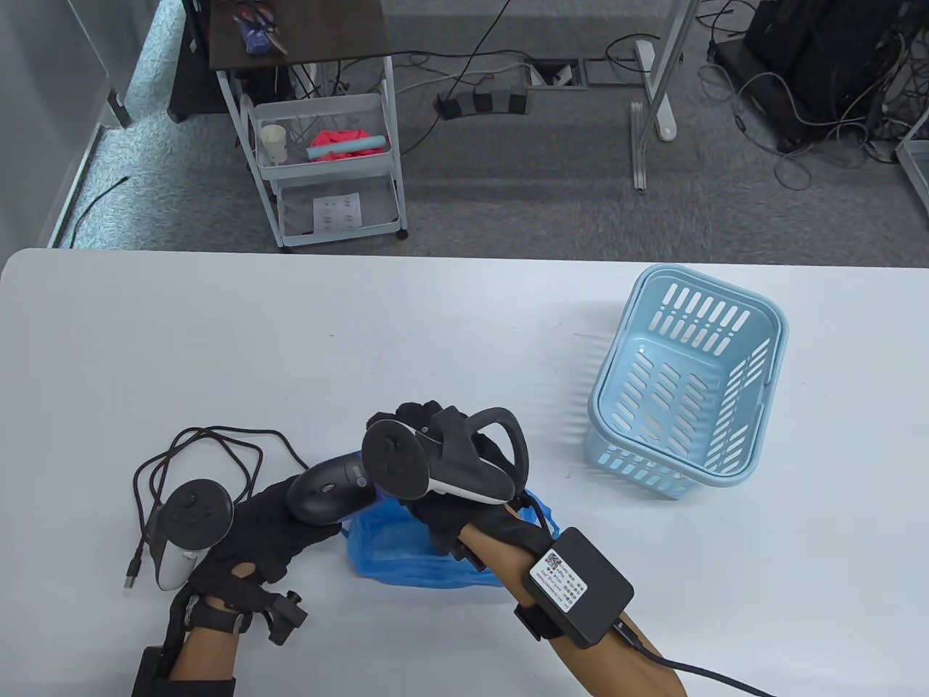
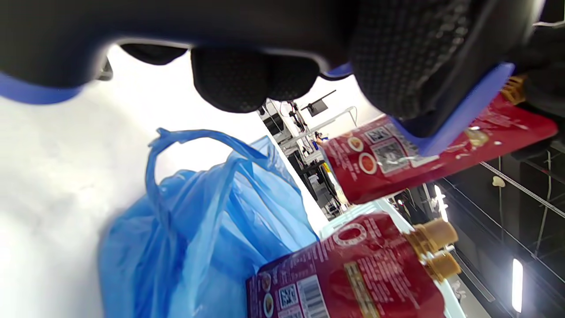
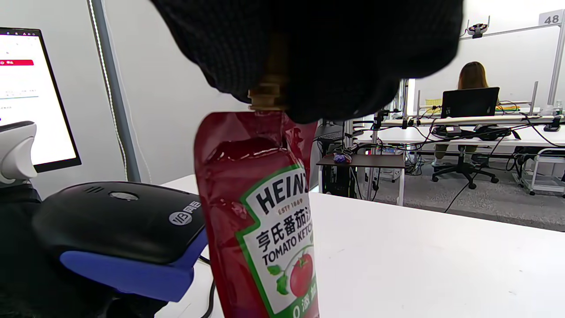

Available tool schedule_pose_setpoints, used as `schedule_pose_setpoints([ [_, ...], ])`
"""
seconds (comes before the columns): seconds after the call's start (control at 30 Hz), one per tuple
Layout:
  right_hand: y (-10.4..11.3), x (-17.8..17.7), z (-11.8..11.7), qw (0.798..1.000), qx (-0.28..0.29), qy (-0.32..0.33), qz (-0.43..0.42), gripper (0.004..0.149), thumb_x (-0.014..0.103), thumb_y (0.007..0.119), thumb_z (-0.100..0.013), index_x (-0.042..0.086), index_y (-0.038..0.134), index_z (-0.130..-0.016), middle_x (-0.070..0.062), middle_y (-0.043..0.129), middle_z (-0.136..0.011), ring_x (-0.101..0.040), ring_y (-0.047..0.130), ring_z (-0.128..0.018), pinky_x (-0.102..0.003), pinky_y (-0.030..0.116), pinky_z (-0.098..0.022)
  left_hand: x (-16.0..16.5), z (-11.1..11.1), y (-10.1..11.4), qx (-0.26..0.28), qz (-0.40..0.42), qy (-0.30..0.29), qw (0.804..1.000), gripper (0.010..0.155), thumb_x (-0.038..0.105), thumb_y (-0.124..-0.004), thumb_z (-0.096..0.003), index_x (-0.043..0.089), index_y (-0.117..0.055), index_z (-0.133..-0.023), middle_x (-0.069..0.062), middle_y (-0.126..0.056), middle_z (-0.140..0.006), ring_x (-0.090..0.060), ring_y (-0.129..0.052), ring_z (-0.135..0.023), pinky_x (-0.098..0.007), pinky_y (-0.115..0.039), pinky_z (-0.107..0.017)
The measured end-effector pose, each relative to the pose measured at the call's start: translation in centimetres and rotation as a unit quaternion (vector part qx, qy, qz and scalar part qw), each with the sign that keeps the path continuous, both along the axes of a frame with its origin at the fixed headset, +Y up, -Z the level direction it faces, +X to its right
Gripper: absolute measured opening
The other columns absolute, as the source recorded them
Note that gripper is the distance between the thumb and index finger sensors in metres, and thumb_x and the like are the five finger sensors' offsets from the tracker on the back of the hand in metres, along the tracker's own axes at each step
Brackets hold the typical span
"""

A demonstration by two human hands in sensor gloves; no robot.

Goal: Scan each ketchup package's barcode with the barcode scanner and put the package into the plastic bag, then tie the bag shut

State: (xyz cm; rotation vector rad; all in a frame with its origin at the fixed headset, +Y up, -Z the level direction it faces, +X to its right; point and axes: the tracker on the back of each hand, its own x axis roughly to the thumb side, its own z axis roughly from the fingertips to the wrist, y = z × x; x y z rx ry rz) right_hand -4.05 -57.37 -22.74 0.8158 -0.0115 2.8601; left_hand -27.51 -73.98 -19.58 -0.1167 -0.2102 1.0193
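My left hand [image 1: 268,523] grips the scanner [image 1: 330,488], its nose turned toward the ketchup pouch [image 3: 260,212] so the window faces the barcode side. My right hand [image 1: 443,472] pinches that pouch by its cap, hanging it upright over the blue bag [image 1: 414,548], ready to drop once read. The front label reads HEINZ, TOMATO KETCHUP, with Chinese characters. A second pouch [image 2: 353,274] lies near the bag; the basket [image 1: 686,377] looks empty

Glossy red ketchup pouch [image 3: 260,212]; thin crinkly blue plastic bag [image 2: 207,229]; matt, probably plastic, scanner [image 3: 123,221]; smooth white surface [image 1: 363,334].
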Motion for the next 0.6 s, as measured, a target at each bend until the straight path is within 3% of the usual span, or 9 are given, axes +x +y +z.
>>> schedule_pose_setpoints([
  [0.6,-0.3,0.7,1.5,1.000,0.005,0.027,-0.002,0.043,0.022,0.080,-0.051,0.011,0.078,-0.093,-0.021,0.085,-0.084,-0.038,0.087,-0.066,-0.047,0.077,-0.048,-1.6,0.0,-0.1,-0.008,-0.004,0.051,0.999,0.053,0.050,-0.088,-0.0429,0.026,-0.081,-0.090,0.005,-0.088,-0.087,-0.025,-0.098,-0.069,-0.048,-0.079,-0.059],
])
